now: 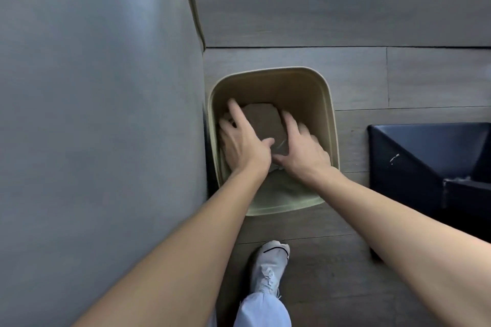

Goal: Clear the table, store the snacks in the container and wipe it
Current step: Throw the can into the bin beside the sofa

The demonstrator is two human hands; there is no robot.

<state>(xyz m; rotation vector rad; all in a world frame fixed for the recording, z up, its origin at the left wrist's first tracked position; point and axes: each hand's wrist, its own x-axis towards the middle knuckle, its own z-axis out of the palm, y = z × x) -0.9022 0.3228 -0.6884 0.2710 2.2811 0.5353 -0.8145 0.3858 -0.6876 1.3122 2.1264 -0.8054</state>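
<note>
A beige plastic bin [313,79] stands on the wooden floor beside a grey sofa. Both my hands reach down inside it. My left hand [243,138] has its fingers spread over the left side of a brownish crumpled paper bag [264,121] lying in the bin. My right hand [305,146] lies with spread fingers on the bag's right side. The two thumbs nearly meet over the bag. Neither hand has a closed grip on anything. What lies under the bag is hidden.
The grey sofa [101,114] fills the left side, right against the bin. A dark blue box-like seat [430,164] stands at the right. My white shoe [271,265] is on the floor below the bin. A window ledge [340,16] runs along the far wall.
</note>
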